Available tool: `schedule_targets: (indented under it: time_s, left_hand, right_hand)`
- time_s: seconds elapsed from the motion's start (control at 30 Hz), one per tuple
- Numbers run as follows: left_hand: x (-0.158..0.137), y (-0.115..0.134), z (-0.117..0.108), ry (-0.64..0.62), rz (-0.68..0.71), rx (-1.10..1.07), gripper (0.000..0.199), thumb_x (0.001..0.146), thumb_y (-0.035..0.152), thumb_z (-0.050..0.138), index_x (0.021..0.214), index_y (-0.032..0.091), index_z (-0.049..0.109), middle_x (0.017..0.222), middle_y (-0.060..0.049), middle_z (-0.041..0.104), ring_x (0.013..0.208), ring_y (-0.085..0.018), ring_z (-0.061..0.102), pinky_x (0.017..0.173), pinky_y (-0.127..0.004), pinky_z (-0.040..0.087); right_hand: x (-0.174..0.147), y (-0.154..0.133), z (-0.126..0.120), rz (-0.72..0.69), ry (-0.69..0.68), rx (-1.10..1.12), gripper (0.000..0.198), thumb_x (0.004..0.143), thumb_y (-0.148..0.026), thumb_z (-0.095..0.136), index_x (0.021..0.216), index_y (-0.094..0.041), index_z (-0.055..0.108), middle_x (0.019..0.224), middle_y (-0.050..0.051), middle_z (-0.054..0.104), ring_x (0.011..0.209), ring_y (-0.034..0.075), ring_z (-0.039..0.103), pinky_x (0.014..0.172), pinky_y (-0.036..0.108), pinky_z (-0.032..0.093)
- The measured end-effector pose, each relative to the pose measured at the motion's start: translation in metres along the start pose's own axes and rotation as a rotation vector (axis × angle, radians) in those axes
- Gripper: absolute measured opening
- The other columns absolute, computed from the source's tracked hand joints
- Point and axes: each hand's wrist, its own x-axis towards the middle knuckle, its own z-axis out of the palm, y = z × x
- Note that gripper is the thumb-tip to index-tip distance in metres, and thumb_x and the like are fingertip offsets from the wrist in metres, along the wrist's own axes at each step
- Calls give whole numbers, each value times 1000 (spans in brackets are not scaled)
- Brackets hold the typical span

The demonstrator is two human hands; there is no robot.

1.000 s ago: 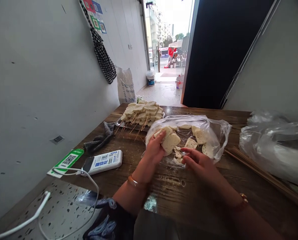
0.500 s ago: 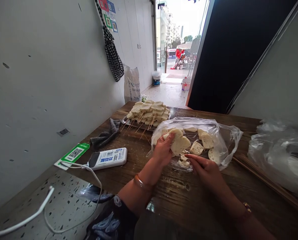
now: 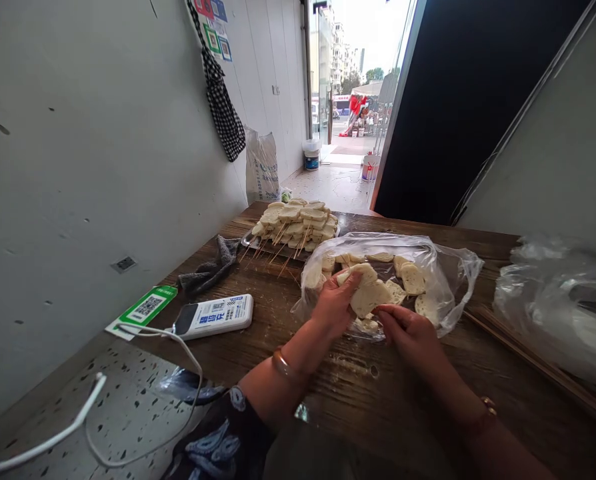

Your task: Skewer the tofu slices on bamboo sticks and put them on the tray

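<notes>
Pale bread slices (image 3: 369,297) are gripped in my left hand (image 3: 334,305), thumb on top, above an open clear plastic bag (image 3: 455,270). My right hand (image 3: 412,332) is closed in a pinch at the slices' lower right edge. Between its fingertips is a thin stick that looks like a skewer (image 3: 377,310), mostly hidden. More loose bread slices (image 3: 413,279) lie on the bag around both hands. Behind and to the left, skewered bread slices (image 3: 301,217) are piled on a metal tray (image 3: 249,241), sticks pointing towards me.
On the wooden table (image 3: 273,353) lie a dark cloth (image 3: 211,270), a white power bank (image 3: 223,316) with a cable, and a green QR card (image 3: 151,305). Thin wooden sticks (image 3: 523,347) and crumpled plastic bags (image 3: 558,300) are at the right. A wall borders the left.
My left hand has moved right with the bread slices, bringing their edge to my right fingertips. My right hand has barely moved. The view has shifted slightly.
</notes>
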Motion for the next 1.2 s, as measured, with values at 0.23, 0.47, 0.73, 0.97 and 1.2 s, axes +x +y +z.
schedule_targets:
  time_s: [0.23, 0.47, 0.73, 0.97, 1.2]
  left_hand:
    - [1, -3, -2, -58, -24, 10, 43, 63, 39, 83, 92, 11, 68, 82, -6, 71, 67, -15, 63, 64, -26, 50]
    - [11, 24, -13, 26, 52, 117, 41, 76, 46, 72, 100, 14, 64, 91, -9, 71, 75, -15, 66, 71, -27, 51]
    - [14, 34, -22, 11, 364, 896, 24, 80, 38, 64, 88, 16, 69, 79, -6, 67, 70, -16, 59, 65, -27, 43]
    - [10, 35, -26, -145, 369, 1884, 13, 67, 29, 73, 73, 19, 69, 83, -10, 65, 87, -27, 57, 80, -35, 40]
    - [13, 34, -24, -164, 372, 1624, 12, 65, 23, 73, 69, 19, 63, 69, -3, 60, 73, -19, 53, 69, -30, 39]
  right_hand:
    - [1, -5, -4, -23, -24, -72, 41, 91, -43, 49, 57, -21, 49, 51, -3, 50, 51, 12, 46, 52, 24, 35]
    - [-1, -9, -31, 25, 204, -62, 29, 87, -44, 55, 74, -20, 65, 53, -4, 53, 50, 12, 46, 50, 23, 34]
    - [-3, -21, -55, 75, 455, 130, 27, 84, -45, 60, 74, -20, 63, 55, -3, 53, 43, 9, 39, 41, 22, 30]
    - [3, -10, -58, 25, 416, 110, 30, 86, -46, 57, 75, -19, 64, 54, -3, 52, 41, 8, 38, 40, 22, 30]
    - [2, -9, -55, 26, 395, 129, 30, 86, -45, 57, 78, -18, 66, 54, -4, 51, 43, 8, 39, 41, 21, 30]
